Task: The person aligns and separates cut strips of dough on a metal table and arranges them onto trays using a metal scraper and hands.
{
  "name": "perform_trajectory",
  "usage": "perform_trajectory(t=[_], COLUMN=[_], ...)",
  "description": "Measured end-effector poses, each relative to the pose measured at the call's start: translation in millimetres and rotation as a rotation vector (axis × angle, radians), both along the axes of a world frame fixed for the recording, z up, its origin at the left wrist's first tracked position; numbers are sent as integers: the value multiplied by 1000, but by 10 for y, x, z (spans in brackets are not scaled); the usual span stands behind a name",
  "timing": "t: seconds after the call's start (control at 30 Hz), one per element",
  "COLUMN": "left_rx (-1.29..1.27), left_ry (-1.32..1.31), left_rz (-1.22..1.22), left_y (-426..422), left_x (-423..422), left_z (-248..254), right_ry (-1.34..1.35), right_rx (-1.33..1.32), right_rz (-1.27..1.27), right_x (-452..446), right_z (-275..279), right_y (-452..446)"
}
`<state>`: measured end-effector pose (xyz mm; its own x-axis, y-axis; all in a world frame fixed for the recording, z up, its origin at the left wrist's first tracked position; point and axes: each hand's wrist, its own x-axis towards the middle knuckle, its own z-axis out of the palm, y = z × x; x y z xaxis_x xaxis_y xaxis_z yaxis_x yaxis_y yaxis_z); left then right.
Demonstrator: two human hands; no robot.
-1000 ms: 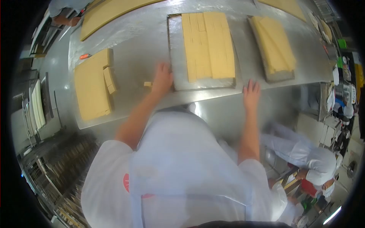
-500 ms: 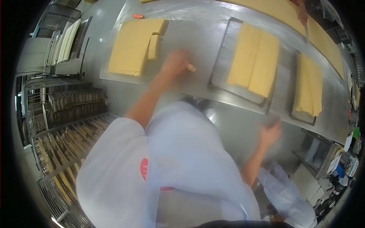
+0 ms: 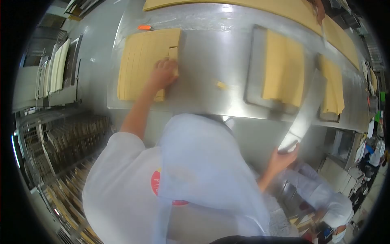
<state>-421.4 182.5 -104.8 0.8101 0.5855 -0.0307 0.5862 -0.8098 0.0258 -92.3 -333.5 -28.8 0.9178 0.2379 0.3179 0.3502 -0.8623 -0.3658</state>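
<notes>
My left hand [image 3: 164, 74] is at the right edge of a flat yellow dough slab [image 3: 140, 65] scored with lengthwise lines. Its fingers curl over a narrow dough strip [image 3: 173, 53], whose middle they partly hide. Below the hand, a short dough end [image 3: 160, 96] shows at the slab's near corner. My right hand [image 3: 284, 157] grips the near end of a long, wide metal blade [image 3: 306, 112], which slants up toward the table and is slightly blurred. A small dough scrap [image 3: 221, 84] lies on the metal table [image 3: 203, 53] between the slab and a tray.
A metal tray [image 3: 252, 81] carries cut yellow dough [image 3: 283, 67]; another dough stack [image 3: 332, 83] stands farther right. A long dough sheet [image 3: 243, 6] runs along the far side, with another person's hand [image 3: 319, 10] there. An orange-handled tool [image 3: 144, 27] lies behind the slab. Racks stand at left; a co-worker [image 3: 321, 195] is lower right.
My left hand has moved left from the bare table onto the slab's edge, leaving the small scrap behind. The metal blade now shows in my right hand. The view has shifted slightly.
</notes>
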Motion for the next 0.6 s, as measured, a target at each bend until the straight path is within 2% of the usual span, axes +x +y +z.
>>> perform_trajectory(t=[0.1, 0.13, 0.23, 0.33, 0.43, 0.5, 0.6], left_rx=[-21, -42, -84, -85, -233, -469, -562], left_ry=[-40, -53, -82, -60, -247, -434, -358], left_rz=[-64, -76, -131, -108, -256, -518, -657], left_y=[206, 262, 360, 376, 217, -49, -454], left_x=[-72, -96, -191, -194, 14, 408, 1109], left_z=[-40, -50, -151, -57, 190, 71, 25], right_ry=[-37, 143, 163, 213, 295, 309, 283], right_rx=[62, 187, 295, 252, 166, 116, 131], right_rz=[86, 17, 117, 96, -13, -78, -123], right_x=[-578, -869, -1483, -1998, -2399, -2556, -2762], right_z=[-40, 108, 92, 40, 207, 297, 358], right_y=[479, 751, 1119, 1238, 1402, 1462, 1471])
